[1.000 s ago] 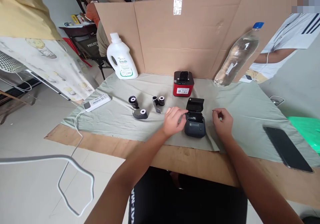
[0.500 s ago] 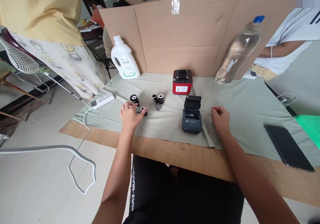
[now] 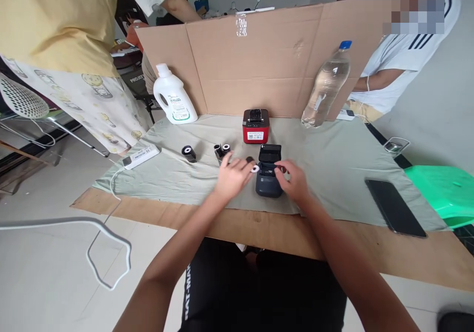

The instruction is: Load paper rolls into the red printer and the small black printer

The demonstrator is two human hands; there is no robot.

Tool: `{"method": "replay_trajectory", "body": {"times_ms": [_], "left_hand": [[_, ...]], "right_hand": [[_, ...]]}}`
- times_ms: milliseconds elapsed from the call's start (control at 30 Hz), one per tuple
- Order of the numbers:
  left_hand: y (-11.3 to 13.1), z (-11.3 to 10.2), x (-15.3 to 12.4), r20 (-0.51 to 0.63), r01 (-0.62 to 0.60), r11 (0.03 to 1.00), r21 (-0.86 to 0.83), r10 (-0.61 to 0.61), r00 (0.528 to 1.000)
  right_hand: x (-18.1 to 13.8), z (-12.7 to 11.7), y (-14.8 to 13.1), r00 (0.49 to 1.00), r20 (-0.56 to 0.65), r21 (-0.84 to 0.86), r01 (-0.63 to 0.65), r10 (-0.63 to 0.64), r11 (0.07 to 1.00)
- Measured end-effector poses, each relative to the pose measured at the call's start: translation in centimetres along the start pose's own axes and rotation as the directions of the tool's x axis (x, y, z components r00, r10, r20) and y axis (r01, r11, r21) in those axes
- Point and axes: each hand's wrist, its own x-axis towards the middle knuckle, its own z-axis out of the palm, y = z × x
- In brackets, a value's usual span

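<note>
My left hand pinches a small black roll with a white core at the left edge of the dark portable printer. The printer's lid is raised and its compartment faces up. At the compartment's right side is my right hand, its thumb and index finger apart; whether they touch the printer I cannot tell. Two small rolls stand together behind my left hand, which partly hides them. Another black roll sits farther left.
Behind the printer stands a red and black box-shaped device. A white detergent bottle and a water bottle lean near the cardboard screen. A power strip lies left, a phone right. Other people stand beyond the table.
My left hand has moved right with a small roll, from beside the other rolls to the printer. My right hand has come left to the printer, its fingers now apart. The view has shifted.
</note>
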Motion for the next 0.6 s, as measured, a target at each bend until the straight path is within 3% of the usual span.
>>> {"method": "replay_trajectory", "body": {"times_ms": [67, 167, 433, 600], "left_hand": [[1.9, 1.5, 1.6, 0.008, -0.111, 0.994, -0.021, 0.112, 0.994], [3.5, 3.1, 2.8, -0.027, -0.184, 0.983, 0.004, 0.184, 0.983], [3.9, 4.5, 1.7, -0.094, -0.163, 0.986, 0.037, 0.166, 0.982], [3.6, 4.8, 1.2, -0.211, -0.132, 0.991, -0.019, 0.125, 0.969]], "right_hand": [[-0.1, 0.0, -0.1, 0.993, 0.1, 0.02, 0.064, -0.066, 0.998], [0.0, 0.0, 0.7, 0.989, 0.143, 0.004, 0.048, -0.048, 0.999], [0.1, 1.0, 1.3, 0.995, 0.092, -0.012, 0.048, -0.047, 0.999], [0.1, 1.4, 1.7, 0.995, -0.009, 0.072, -0.099, 0.1, 0.992]]}}
